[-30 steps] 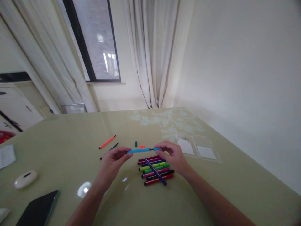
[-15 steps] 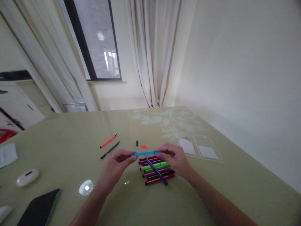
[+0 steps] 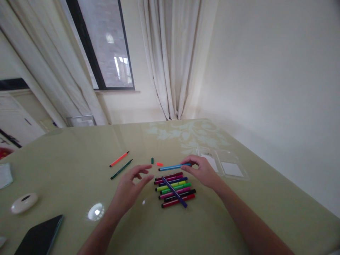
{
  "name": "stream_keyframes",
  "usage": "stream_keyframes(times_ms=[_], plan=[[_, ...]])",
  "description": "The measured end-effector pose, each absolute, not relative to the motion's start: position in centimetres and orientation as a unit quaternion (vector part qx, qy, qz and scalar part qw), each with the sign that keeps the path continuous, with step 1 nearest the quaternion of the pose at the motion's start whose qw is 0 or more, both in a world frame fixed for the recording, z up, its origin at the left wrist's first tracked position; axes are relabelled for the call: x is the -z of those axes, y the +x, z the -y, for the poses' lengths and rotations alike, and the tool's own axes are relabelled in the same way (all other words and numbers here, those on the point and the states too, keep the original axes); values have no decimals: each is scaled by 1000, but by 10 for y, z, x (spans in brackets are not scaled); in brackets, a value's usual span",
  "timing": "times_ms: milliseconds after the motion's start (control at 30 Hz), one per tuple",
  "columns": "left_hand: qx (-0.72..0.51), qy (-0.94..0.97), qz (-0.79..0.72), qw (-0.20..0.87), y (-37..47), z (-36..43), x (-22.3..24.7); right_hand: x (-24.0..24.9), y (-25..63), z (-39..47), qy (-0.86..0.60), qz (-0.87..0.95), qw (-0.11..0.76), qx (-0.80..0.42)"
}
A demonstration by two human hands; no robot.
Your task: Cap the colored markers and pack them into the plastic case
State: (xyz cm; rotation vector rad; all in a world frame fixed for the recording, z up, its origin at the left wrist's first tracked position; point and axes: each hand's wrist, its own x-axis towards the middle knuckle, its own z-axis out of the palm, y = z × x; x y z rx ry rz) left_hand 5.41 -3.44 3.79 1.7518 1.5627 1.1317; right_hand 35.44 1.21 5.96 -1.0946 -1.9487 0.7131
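Observation:
Between the thumb and fingers of my right hand (image 3: 199,169) is the capped end of a blue marker (image 3: 171,167); its other end points left. My left hand (image 3: 135,179) is apart from it, thumb and fingers spread with nothing between them. Just below the blue marker lies a row of several capped markers (image 3: 174,187) in red, pink, yellow-green, green and black. A purple marker (image 3: 175,193) rests slantwise across that row. Further left are an uncapped orange marker (image 3: 119,159) and an uncapped dark green marker (image 3: 121,169). Their loose caps, a green cap (image 3: 152,160) and an orange cap (image 3: 159,164), lie beyond the row.
An open clear plastic case (image 3: 232,169) with white cards lies at the right, behind my right hand. At the left are a dark tablet or phone (image 3: 39,235), a white oval object (image 3: 24,203) and a folded white cloth or paper (image 3: 5,175). A wall borders the table's right edge.
My left hand has let go of the blue marker and opened. My right hand, still gripping it, has lowered it towards the table just beyond the row.

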Motion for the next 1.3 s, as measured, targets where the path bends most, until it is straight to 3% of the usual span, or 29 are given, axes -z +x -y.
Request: stream_keyframes(times_ms=[133,300,467,633,833,1067,1300], plan=[[-368,644,-671,22,17,19,-24,-42,352,-21,-485,750,385,-234],[-232,596,-765,-66,-16,13,-7,-21,325,-22,-478,790,324,-207],[-210,594,-776,-33,-29,9,3,-20,320,-19,-450,820,283,-213],[-241,610,-755,-4,-32,5,8,-32,326,-4,-429,823,310,-207],[-279,599,-751,4,-30,6,6,-36,316,13,-391,878,230,-152],[-334,616,-714,-15,-17,6,0,-35,322,11,-369,880,240,-178],[-441,607,-658,71,4,3,-4,-40,302,-11,-352,890,253,-144]])
